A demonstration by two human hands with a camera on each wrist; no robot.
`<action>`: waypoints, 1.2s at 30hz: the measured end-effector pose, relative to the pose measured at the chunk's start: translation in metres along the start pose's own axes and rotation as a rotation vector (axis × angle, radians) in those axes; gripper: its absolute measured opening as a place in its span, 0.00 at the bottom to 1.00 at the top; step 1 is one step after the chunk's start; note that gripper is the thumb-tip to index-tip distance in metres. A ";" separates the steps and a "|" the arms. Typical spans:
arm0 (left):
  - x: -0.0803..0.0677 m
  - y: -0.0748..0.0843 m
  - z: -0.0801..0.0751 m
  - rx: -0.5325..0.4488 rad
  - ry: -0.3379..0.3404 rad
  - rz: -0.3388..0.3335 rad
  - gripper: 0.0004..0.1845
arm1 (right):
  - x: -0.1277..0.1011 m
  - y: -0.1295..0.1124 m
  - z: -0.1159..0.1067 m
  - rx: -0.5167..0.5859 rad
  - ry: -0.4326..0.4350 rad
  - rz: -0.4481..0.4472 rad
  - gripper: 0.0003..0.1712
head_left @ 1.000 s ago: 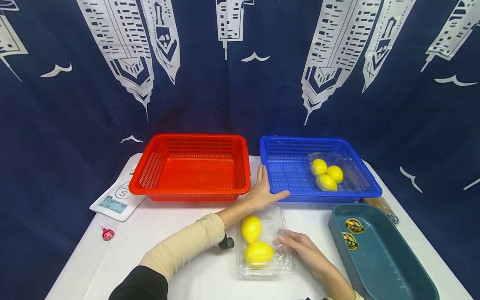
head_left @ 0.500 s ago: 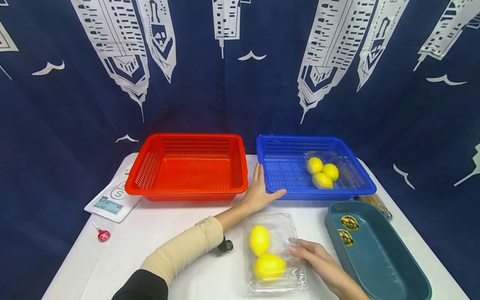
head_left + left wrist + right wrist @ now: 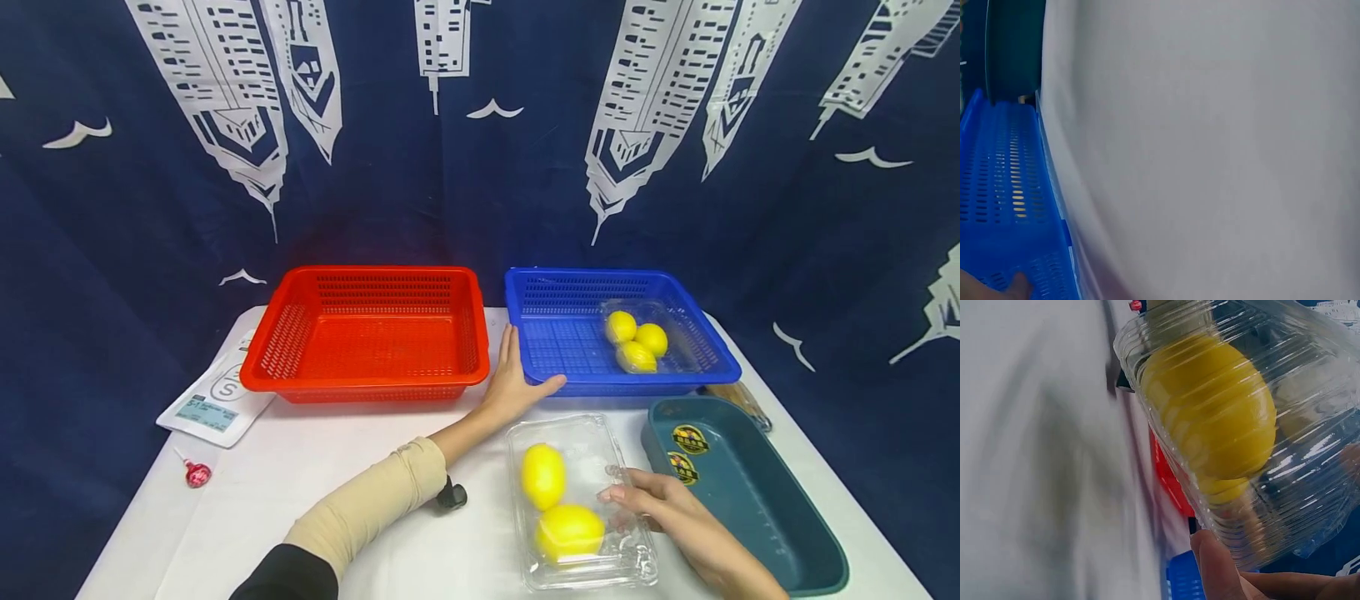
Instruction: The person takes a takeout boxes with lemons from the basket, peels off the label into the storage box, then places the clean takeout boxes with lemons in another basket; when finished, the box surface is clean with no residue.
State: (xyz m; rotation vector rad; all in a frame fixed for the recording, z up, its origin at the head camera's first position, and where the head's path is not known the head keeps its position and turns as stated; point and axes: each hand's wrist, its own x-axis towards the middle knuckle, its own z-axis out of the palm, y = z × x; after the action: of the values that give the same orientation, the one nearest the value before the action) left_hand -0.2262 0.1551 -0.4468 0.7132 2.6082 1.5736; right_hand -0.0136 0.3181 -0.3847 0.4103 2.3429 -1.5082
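Note:
A clear plastic clamshell box with two lemons lies on the white table, near the front edge. My right hand holds its right side, fingers curled over the lid. In the right wrist view one lemon fills the ribbed box, with a fingertip beneath it. My left hand rests flat against the front left corner of the blue basket, thumb along the rim. The left wrist view shows that basket's wall and a fingertip.
A second clear box with three lemons sits in the blue basket. A red basket stands to its left. A teal tray lies at the right front. A white device, a red lollipop and a small black object lie on the table.
The clamshell box with two lemons has slid to the right with my right hand on it. My left hand has stayed at the blue basket's corner.

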 end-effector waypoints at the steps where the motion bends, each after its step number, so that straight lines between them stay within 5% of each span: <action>1: 0.000 -0.001 0.001 -0.008 0.009 0.006 0.63 | -0.002 0.000 -0.003 0.001 -0.006 -0.019 0.43; 12: 0.000 -0.005 0.004 -0.104 0.051 0.022 0.62 | -0.002 -0.013 -0.028 -0.045 -0.064 -0.109 0.30; 17: 0.001 -0.007 0.004 -0.104 0.051 0.020 0.62 | 0.003 -0.021 -0.041 -0.035 -0.104 -0.151 0.34; 24: 0.002 -0.011 0.006 -0.062 0.080 0.098 0.60 | 0.011 -0.034 -0.061 -0.072 -0.113 -0.158 0.36; 36: 0.001 -0.011 0.006 -0.120 0.068 0.058 0.58 | 0.034 -0.060 -0.095 -0.122 -0.128 -0.257 0.36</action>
State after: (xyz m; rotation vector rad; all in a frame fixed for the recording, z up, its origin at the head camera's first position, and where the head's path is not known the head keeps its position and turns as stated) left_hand -0.2293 0.1561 -0.4587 0.7460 2.5332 1.7838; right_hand -0.0799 0.3837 -0.3130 -0.0187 2.4408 -1.4402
